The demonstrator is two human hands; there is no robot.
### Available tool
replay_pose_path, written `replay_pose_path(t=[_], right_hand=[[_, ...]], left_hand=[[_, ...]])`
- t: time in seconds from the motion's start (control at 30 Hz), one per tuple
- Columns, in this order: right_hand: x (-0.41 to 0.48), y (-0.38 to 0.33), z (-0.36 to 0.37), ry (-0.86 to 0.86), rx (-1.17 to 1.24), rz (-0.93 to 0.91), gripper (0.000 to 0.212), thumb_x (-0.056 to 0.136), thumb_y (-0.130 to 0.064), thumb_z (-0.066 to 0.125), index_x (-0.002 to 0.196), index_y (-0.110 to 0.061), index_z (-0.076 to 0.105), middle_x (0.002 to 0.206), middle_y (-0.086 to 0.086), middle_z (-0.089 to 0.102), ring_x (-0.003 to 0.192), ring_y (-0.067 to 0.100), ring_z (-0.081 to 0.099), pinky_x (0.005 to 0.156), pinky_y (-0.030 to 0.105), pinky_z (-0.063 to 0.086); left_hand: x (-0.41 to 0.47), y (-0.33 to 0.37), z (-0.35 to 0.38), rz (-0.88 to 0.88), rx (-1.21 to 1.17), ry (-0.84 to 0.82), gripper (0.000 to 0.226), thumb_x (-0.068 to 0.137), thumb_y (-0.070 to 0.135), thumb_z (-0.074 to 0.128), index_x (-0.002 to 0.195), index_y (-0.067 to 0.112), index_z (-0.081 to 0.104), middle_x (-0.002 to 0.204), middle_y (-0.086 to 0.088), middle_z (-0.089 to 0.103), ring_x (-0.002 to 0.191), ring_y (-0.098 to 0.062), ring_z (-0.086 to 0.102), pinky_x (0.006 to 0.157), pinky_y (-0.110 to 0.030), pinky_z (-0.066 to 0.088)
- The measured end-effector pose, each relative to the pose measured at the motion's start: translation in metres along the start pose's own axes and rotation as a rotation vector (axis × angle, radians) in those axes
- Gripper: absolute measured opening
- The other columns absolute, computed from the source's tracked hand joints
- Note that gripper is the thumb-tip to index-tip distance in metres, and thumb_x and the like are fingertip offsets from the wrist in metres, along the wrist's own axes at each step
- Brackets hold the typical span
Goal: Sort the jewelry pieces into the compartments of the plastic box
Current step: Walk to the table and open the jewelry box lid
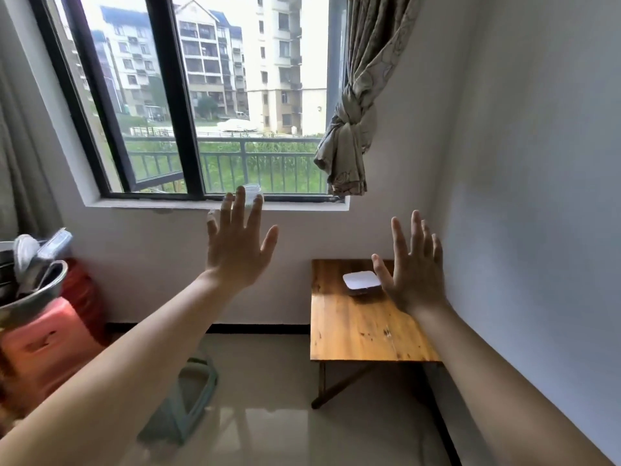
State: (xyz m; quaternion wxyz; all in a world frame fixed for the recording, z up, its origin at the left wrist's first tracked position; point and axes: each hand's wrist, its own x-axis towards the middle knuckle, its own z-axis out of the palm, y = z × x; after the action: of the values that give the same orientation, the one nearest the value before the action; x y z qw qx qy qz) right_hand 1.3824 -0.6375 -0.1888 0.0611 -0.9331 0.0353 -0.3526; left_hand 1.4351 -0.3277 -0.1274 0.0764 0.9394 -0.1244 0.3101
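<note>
1. Both arms are stretched out in front of the person, palms facing away and fingers spread. The left hand (237, 243) is raised before the white wall under the window; the right hand (415, 269) is raised above the far right part of the worktop. Neither hand holds or touches anything.
2. The small white rounded-square plastic box (362, 283) lies on the far end of the low brown wooden worktop (356, 327), just left of the right hand in the view. Its lid looks closed, so no compartments show.
3. No jewelry pieces can be made out anywhere; they may be inside the box or too small to tell.
4. By my judgement the sorting has not begun: this looks like the opening pose, before any reach.
5. The next move probably calls for coming nearer to the worktop, lowering both hands to the box, steadying it with one and lifting the lid with the other.
</note>
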Motion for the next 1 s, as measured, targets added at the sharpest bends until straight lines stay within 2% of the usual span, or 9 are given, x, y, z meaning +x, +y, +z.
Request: replay_pose_path(t=[0.27, 0.5, 0.67, 0.73, 0.83, 1.0], right_hand=[[0.111, -0.015, 0.133, -0.038, -0.057, 0.007, 0.079, 0.095, -0.054, 0.041, 0.16, -0.02, 0.01, 0.166, 0.019, 0.0, 0.15, 0.043, 0.014, 0.12, 0.056, 0.015], [0.198, -0.023, 0.232, -0.102, -0.137, 0.084, 0.078, 0.096, -0.045, 0.054, 0.159, -0.018, 0.018, 0.166, 0.02, 0.003, 0.151, 0.041, 0.014, 0.12, 0.055, 0.014], [0.229, 0.005, 0.272, -0.127, -0.197, 0.182, 0.074, 0.095, -0.046, 0.052, 0.157, -0.016, 0.024, 0.165, 0.02, 0.008, 0.15, 0.04, 0.018, 0.12, 0.053, 0.016], [0.234, 0.025, 0.288, -0.126, -0.233, 0.24, 0.076, 0.095, -0.047, 0.053, 0.157, -0.017, 0.023, 0.166, 0.02, 0.008, 0.149, 0.04, 0.019, 0.12, 0.049, 0.013], [0.24, 0.062, 0.316, -0.135, -0.296, 0.341, 0.075, 0.097, -0.052, 0.046, 0.158, -0.019, 0.019, 0.166, 0.02, 0.007, 0.149, 0.039, 0.02, 0.119, 0.045, 0.01], [0.246, 0.129, 0.372, -0.145, -0.329, 0.52, 0.073, 0.098, -0.056, 0.037, 0.157, -0.017, 0.022, 0.165, 0.02, 0.01, 0.149, 0.039, 0.024, 0.118, 0.049, 0.018]], left_hand=[[0.118, -0.059, 0.14, 0.039, -0.058, -0.013, 0.07, 0.098, 0.057, 0.024, 0.156, 0.02, 0.014, 0.165, -0.011, 0.0, 0.151, -0.032, 0.002, 0.119, -0.056, 0.008], [0.242, -0.093, 0.262, 0.131, -0.118, -0.179, 0.07, 0.098, 0.057, 0.029, 0.155, 0.016, 0.02, 0.164, -0.015, 0.001, 0.15, -0.035, 0.003, 0.119, -0.057, 0.009], [0.314, -0.059, 0.334, 0.285, -0.17, -0.28, 0.069, 0.098, 0.057, 0.03, 0.154, 0.017, 0.022, 0.164, -0.015, 0.005, 0.15, -0.034, 0.006, 0.119, -0.058, 0.013], [0.333, -0.038, 0.365, 0.356, -0.192, -0.308, 0.07, 0.097, 0.058, 0.028, 0.154, 0.017, 0.022, 0.164, -0.016, 0.006, 0.151, -0.034, 0.005, 0.118, -0.058, 0.014], [0.361, -0.004, 0.415, 0.447, -0.2, -0.365, 0.07, 0.097, 0.059, 0.023, 0.154, 0.018, 0.02, 0.164, -0.016, 0.005, 0.151, -0.034, 0.003, 0.118, -0.057, 0.014], [0.397, 0.051, 0.5, 0.592, -0.177, -0.532, 0.068, 0.098, 0.06, 0.023, 0.154, 0.021, 0.02, 0.165, -0.015, 0.002, 0.151, -0.033, 0.004, 0.118, -0.053, 0.019]])
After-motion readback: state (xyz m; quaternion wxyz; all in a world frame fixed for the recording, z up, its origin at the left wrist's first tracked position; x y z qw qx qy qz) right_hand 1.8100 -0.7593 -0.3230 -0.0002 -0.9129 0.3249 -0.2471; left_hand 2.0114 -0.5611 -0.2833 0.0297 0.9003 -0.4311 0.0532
